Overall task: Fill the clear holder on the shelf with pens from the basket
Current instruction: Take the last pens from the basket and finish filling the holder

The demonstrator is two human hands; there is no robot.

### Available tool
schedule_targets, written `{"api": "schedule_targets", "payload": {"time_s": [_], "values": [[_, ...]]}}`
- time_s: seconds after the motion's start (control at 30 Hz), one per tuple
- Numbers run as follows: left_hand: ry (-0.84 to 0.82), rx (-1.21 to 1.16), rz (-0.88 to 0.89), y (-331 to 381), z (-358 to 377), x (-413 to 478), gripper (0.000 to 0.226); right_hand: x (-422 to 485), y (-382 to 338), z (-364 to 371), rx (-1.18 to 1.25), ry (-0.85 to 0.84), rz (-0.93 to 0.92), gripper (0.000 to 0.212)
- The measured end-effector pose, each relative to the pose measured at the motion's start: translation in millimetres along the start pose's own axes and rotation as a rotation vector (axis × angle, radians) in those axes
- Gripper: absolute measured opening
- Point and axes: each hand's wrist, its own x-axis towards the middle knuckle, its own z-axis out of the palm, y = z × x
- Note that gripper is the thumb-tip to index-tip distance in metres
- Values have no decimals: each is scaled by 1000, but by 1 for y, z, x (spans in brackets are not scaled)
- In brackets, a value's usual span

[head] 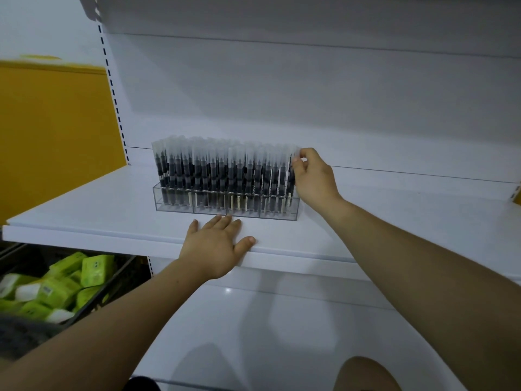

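Standing upright in tight rows, the pens [225, 170] fill the clear holder [225, 206], which sits near the front edge of the white shelf [84, 213]. The right hand [313, 176] pinches the cap of the end pen [291, 179] at the holder's right end. The left hand [217, 244] lies flat on the shelf's front edge just before the holder, fingers straight, holding nothing. Below left, a dark crate [124, 276] holds green packs [95, 269].

Clear rectangular plastic holder [225, 206] packed tight with black frosted-capped pens [222, 167], end to end. White shelf board [98, 210] lies bare left of it and further right. Open air above the caps, below the upper shelf [282, 15].
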Motion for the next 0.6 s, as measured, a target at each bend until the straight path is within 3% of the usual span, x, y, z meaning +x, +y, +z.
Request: {"api": "schedule_targets", "payload": {"time_s": [0.3,0.6], "values": [[-12,-7,4,1,-1,-1,68,-5,-1,3,-154,-56,103,29],[-14,-14,12,1,-5,-4,67,-22,-2,-8,-170,-83,120,47]]}}
